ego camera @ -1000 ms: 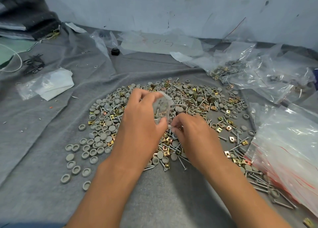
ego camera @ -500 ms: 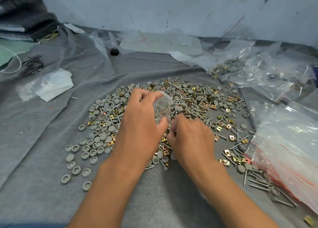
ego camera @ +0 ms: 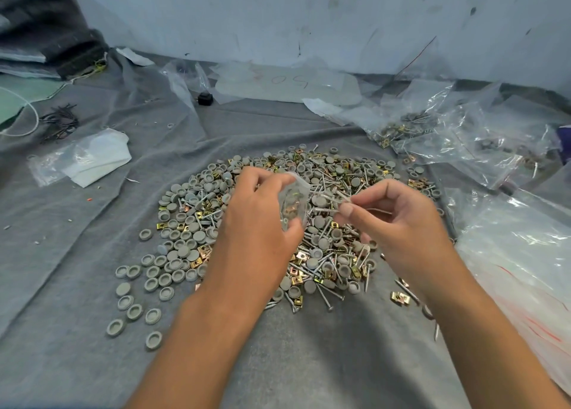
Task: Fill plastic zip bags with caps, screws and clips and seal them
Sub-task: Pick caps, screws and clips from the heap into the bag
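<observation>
Gripping a small clear zip bag point(ego camera: 293, 206) in the left hand point(ego camera: 256, 223), fingers curled round it, a few clips and caps already inside. Pinching a couple of screws point(ego camera: 329, 198) in the right hand point(ego camera: 398, 226), tips just beside the bag's mouth. Both held above the heap of grey caps, brass clips and screws point(ego camera: 324, 192) on the grey cloth point(ego camera: 92, 362). Right of the heap, large clear bags point(ego camera: 519, 254); beyond the heap, more loose plastic point(ego camera: 287, 84).

Even, cool, diffuse light leaves only faint shadows, with glare on the clear plastic bags point(ego camera: 506, 254), wide-angle bending at edges, and slight motion blur.
</observation>
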### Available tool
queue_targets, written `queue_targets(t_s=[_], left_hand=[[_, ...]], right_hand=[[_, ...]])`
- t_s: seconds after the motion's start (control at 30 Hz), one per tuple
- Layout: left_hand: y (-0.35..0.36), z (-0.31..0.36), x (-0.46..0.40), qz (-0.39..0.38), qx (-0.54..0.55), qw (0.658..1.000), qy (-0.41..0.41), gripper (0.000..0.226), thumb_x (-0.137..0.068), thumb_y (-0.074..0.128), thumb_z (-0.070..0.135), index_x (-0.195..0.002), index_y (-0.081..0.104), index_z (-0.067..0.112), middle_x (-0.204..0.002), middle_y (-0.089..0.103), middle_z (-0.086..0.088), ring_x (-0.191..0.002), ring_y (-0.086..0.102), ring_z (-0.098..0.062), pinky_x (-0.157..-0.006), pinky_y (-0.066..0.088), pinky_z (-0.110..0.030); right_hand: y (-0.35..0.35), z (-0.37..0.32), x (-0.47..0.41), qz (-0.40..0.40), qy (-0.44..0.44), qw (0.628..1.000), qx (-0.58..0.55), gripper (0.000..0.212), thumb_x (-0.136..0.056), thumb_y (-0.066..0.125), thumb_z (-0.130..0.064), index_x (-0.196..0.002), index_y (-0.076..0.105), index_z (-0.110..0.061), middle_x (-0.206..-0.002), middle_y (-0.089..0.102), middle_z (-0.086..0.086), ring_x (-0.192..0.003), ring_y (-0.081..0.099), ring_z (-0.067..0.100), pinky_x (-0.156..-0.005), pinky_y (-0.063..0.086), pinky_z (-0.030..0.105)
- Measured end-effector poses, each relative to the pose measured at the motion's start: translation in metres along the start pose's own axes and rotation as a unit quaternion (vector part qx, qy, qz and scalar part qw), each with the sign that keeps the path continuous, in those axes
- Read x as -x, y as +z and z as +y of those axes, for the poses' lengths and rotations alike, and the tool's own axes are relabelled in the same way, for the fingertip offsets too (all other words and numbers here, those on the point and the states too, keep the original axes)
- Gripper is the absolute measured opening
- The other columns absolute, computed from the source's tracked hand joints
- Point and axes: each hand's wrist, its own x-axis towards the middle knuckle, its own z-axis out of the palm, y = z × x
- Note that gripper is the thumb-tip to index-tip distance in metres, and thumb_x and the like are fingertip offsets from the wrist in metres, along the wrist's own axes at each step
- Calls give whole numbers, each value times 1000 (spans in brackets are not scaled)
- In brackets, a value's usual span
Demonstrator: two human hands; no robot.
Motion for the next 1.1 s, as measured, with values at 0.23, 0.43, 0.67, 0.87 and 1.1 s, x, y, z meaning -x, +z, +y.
queue_targets(t_s=[0.23, 0.43, 0.67, 0.87, 1.1], left_hand=[[3, 0, 1, -6, 3, 1000, 2, 55, -84, 78, 26, -134, 56, 31, -115, 42, 15, -90, 49, -1, -80, 49, -19], [3, 1, 0, -5, 5, 1000, 9, 52, -85, 78, 25, -131, 55, 34, -113, 41, 15, -92, 48, 8, -67, 42, -7], [3, 0, 1, -2, 8, 1000, 16, 51, -85, 78, 27, -129, 54, 37, -112, 41, 17, -95, 46, 11, -66, 41, -5], [5, 1, 1, -3, 4, 1000, 16, 54, -86, 76, 27, -135, 54, 32, -114, 41, 15, -89, 46, 2, -67, 40, -6], [4, 1, 1, -4, 7, 1000, 17, 50, -88, 75, 30, -133, 53, 35, -114, 41, 17, -95, 48, 8, -69, 43, -4]], right_hand=[[20, -7, -2, 32, -122, 992, -5, 15, -86, 81, -14, -88, 68, -22, -84, 76, 0, -76, 74, 18, -61, 55, 23], [36, -4, 3, 62, -193, 966, 158, 12, -87, 79, -12, -88, 70, -19, -78, 69, -15, -71, 68, 4, -59, 50, 14], [35, -5, 4, 96, -233, 945, 207, 12, -88, 78, -15, -87, 68, -20, -77, 64, -16, -68, 60, 2, -59, 40, 8], [40, 0, 4, 108, -253, 921, 276, 7, -89, 76, -23, -90, 70, -20, -90, 66, -12, -80, 58, 6, -70, 49, 26], [39, -1, 4, 124, -245, 916, 292, 9, -87, 76, -23, -89, 69, -18, -96, 60, -7, -87, 55, 9, -73, 49, 26]])
